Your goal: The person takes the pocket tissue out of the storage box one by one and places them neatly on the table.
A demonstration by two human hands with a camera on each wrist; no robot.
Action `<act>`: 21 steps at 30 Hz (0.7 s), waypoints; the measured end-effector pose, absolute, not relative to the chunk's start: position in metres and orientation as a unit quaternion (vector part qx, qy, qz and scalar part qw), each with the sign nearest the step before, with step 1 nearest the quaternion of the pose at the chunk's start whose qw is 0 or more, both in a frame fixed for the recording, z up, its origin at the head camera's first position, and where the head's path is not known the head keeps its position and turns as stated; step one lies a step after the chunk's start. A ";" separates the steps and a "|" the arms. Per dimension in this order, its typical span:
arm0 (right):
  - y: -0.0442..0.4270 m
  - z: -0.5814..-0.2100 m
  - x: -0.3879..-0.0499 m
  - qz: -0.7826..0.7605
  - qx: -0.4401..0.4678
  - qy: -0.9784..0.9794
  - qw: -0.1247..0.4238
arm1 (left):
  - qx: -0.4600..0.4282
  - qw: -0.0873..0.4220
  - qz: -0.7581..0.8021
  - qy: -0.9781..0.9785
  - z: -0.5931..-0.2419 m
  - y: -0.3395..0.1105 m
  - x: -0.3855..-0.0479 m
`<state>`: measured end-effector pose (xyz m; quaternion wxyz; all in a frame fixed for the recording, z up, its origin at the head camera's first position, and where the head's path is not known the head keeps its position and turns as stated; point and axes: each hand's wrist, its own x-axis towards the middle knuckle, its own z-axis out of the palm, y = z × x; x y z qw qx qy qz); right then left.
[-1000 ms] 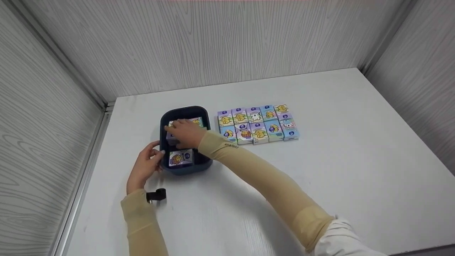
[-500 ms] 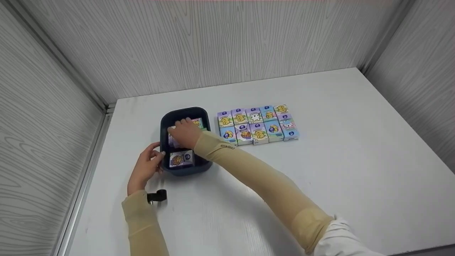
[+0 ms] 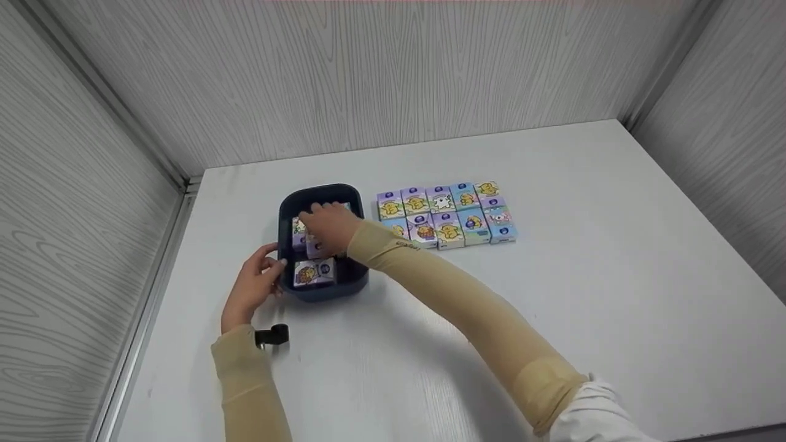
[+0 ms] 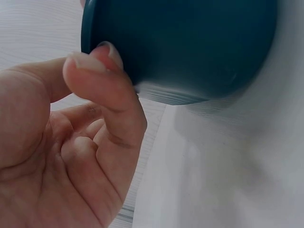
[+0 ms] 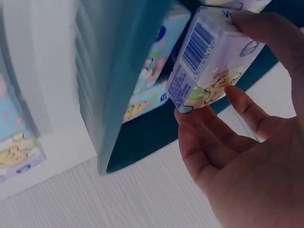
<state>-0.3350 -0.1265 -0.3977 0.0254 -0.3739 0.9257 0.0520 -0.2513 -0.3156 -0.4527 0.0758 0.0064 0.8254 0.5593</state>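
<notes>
A dark blue bin [image 3: 322, 294] stands on the left of the table with several small printed packs in it. My left hand [image 3: 250, 285] pinches the bin's left rim between thumb and fingers, as the left wrist view [image 4: 95, 118] also shows. Inside the bin my right hand [image 3: 331, 228] holds a purple pack [image 5: 213, 61] between thumb and fingertips. Another purple pack [image 3: 298, 236] lies beside it at the bin's left wall, and a pack with a lion-like print [image 3: 314, 272] lies at the near end. The right hand hides part of the bin's contents.
Right of the bin, several packs [image 3: 448, 230] lie in two touching rows on the white table [image 3: 552, 276]. Grey wood-patterned panels [image 3: 399, 73] stand behind and at both sides. A black piece [image 3: 273, 335] sticks out at the left wrist.
My right hand has moved slightly right within the bin, and the purple pack at the left wall is now more exposed. The left hand has stayed at the rim.
</notes>
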 end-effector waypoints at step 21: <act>-0.007 -0.355 -0.317 -0.089 -0.389 0.917 0.017 | -0.008 0.087 0.543 0.835 -0.449 -0.312 -0.254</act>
